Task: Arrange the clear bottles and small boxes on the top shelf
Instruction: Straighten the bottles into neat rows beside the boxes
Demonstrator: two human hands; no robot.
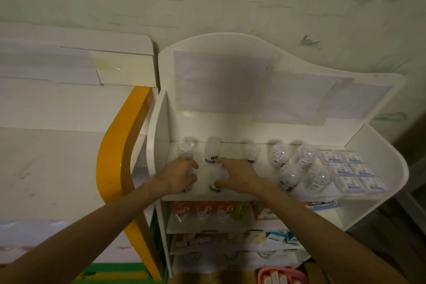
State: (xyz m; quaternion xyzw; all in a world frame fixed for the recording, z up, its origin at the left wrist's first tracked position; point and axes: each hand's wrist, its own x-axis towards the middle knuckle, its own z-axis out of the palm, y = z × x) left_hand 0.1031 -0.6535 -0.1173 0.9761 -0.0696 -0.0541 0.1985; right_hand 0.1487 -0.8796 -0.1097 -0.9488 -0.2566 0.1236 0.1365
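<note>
Several clear bottles stand on the white top shelf [253,148]. My left hand [178,176] grips a clear bottle [190,172] at the front left; another bottle [185,148] stands behind it. My right hand [239,174] grips a second clear bottle [217,176] near the front, just before a white-capped bottle [212,151]. Further right stand one bottle [252,152] and a cluster of clear bottles [297,166]. Small white-and-blue boxes [352,170] lie in rows at the shelf's right end.
Lower shelves hold orange packets [204,211] and blue-white boxes [276,237]. An orange-edged white unit [119,145] stands at the left. A pink basket [282,275] sits on the floor below. Paper sheets [221,83] cover the shelf's back panel.
</note>
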